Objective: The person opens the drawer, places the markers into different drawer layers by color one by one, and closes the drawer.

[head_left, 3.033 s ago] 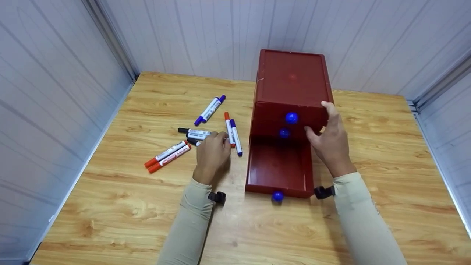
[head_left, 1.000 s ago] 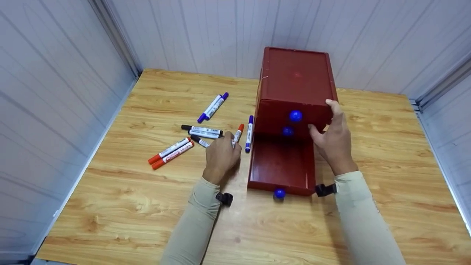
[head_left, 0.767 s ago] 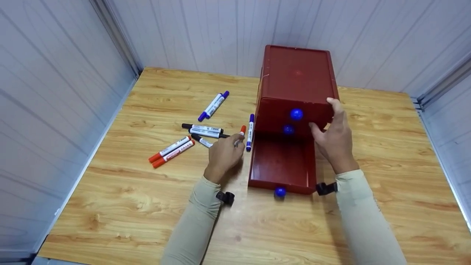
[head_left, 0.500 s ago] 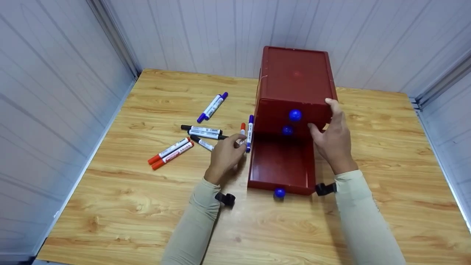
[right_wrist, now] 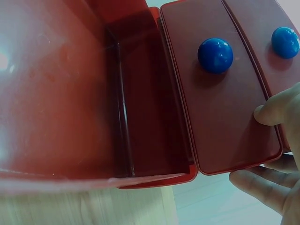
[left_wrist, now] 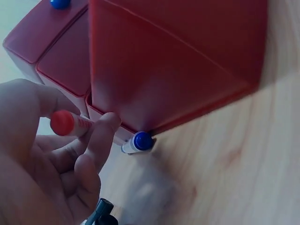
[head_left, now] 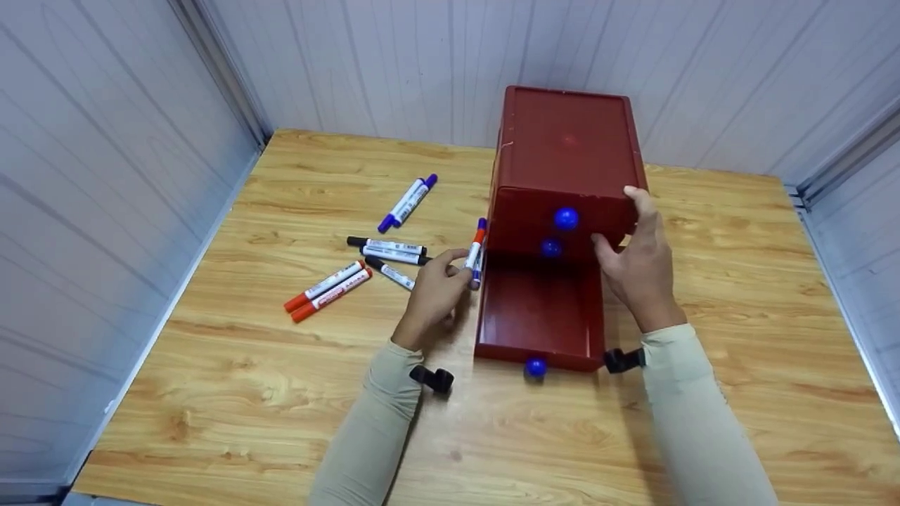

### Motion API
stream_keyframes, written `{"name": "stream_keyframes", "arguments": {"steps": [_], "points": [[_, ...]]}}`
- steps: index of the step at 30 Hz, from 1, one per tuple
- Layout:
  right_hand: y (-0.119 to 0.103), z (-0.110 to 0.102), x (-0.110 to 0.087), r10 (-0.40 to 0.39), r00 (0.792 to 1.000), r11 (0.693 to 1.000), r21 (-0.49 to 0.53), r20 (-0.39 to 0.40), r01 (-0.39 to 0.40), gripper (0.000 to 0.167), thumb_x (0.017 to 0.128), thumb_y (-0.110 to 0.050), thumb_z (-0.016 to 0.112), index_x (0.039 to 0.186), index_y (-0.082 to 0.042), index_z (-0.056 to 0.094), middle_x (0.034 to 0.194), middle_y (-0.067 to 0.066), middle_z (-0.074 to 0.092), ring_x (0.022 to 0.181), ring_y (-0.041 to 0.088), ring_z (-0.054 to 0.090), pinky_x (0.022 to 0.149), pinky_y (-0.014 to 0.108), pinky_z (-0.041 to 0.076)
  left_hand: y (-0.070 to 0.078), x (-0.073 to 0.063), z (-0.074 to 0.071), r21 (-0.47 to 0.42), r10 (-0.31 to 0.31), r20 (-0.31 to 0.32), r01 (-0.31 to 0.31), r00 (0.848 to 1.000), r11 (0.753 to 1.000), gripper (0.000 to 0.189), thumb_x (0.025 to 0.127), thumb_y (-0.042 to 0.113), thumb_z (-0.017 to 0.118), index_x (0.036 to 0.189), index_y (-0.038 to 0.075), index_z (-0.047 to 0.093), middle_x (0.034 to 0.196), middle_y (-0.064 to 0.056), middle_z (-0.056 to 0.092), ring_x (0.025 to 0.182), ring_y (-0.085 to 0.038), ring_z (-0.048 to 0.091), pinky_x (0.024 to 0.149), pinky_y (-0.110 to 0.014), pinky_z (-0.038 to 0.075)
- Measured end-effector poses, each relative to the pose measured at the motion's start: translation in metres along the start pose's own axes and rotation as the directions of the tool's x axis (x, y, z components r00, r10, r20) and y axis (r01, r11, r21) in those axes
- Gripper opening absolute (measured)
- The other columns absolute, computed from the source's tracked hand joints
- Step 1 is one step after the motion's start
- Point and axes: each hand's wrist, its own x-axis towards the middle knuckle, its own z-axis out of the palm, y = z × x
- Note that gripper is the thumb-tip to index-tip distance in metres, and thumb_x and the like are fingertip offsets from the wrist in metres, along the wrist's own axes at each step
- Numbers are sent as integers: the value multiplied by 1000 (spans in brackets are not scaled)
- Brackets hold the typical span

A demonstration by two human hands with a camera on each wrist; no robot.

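My left hand [head_left: 434,294] pinches a red-capped marker [left_wrist: 65,123] between thumb and fingers, held up beside the red drawer cabinet [head_left: 569,137]. In the head view this marker overlaps a blue-capped marker [left_wrist: 142,140], which lies on the table along the cabinet's left side. My right hand [head_left: 636,270] grips the cabinet's right side, thumb on the front of a closed drawer [right_wrist: 225,108] and fingers around the edge. Below, the bottom drawer [head_left: 538,316] is pulled out, bare inside, with its blue ball knob [head_left: 536,367] toward me.
Left of the cabinet lie a pair of blue markers [head_left: 408,204], several black markers [head_left: 390,253] and a pair of red markers [head_left: 328,292]. White panel walls [head_left: 387,70] enclose the wooden table [head_left: 246,407] at the back and sides.
My left hand has taken the red-capped marker from the table, turned it and carried it right toward the cabinet. The blue-capped marker beside it has shifted against the cabinet. My right hand keeps its grip.
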Motion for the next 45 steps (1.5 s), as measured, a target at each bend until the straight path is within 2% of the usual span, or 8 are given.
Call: {"name": "stream_keyframes", "arguments": {"steps": [3, 7, 11, 16, 26, 32, 39, 45], "points": [[0, 0, 0, 4, 1000, 1000, 9, 6, -4, 71, 91, -12, 72, 147, -24, 29, 136, 22, 48, 109, 37, 61, 84, 56, 54, 1, -1, -1, -99, -55, 80, 63, 995, 993, 52, 93, 15, 58, 143, 3, 51, 88, -7, 72, 50, -16, 48, 38, -29, 39], [-1, -1, 0, 9, 1000, 1000, 19, 6, -9, 71, 92, -12, 72, 147, -24, 29, 136, 21, 48, 111, 36, 61, 86, 55, 54, 2, -2, -3, -168, -94, 176, 124, 980, 978, 49, 93, 11, 60, 138, -3, 51, 89, -7, 68, 63, -16, 55, 54, -30, 46], [-1, 0, 1, 10, 1000, 1000, 16, 0, -10, 71, 91, -13, 72, 147, -23, 29, 135, 21, 49, 109, 36, 61, 84, 54, 55, 2, -1, -5, -245, -99, 200, 148, 975, 958, 34, 92, 4, 59, 124, -4, 55, 86, -9, 67, 68, -14, 59, 62, -29, 49], [-1, 0, 0, 10, 1000, 1000, 7, -6, -10, 71, 91, -13, 71, 147, -21, 29, 131, 23, 50, 104, 38, 63, 74, 55, 56, 3, 0, -5, -307, -9, 156, 57, 988, 950, 34, 87, -4, 57, 120, -8, 51, 79, -6, 62, 65, -13, 56, 56, -24, 46], [-2, 0, 0, 11, 1000, 1000, 9, -6, -11, 71, 91, -12, 71, 147, -22, 29, 132, 23, 50, 105, 39, 63, 78, 56, 55, 8, 1, -5, -322, 114, 56, -90, 992, 942, 25, 86, -7, 60, 109, -2, 51, 77, -4, 57, 68, -15, 57, 63, -28, 49], [-1, 0, -1, 9, 1000, 1000, 3, 3, -9, 71, 92, -13, 71, 147, -22, 29, 133, 23, 49, 107, 39, 62, 80, 54, 56, 11, -2, -5, -330, 194, 63, -163, 979, 930, 25, 86, -8, 62, 109, -3, 52, 79, -6, 61, 70, -17, 60, 66, -33, 50], [0, 0, 0, 6, 1000, 1000, 1, 0, -6, 71, 91, -12, 71, 147, -22, 29, 133, 24, 49, 108, 39, 61, 82, 56, 55, 17, -7, -6, -258, 284, 78, -256, 956, 932, 25, 89, -1, 66, 110, 0, 54, 84, -5, 63, 72, -15, 57, 61, -25, 44], [-1, -1, 1, 11, 1000, 1000, -5, -1, -11, 71, 91, -14, 72, 147, -22, 30, 132, 23, 50, 101, 37, 62, 77, 54, 54, 26, -13, -5, -252, 309, 129, -271, 942, 929, 25, 90, 4, 68, 111, 1, 54, 87, -4, 64, 73, -14, 57, 62, -25, 45]]}}
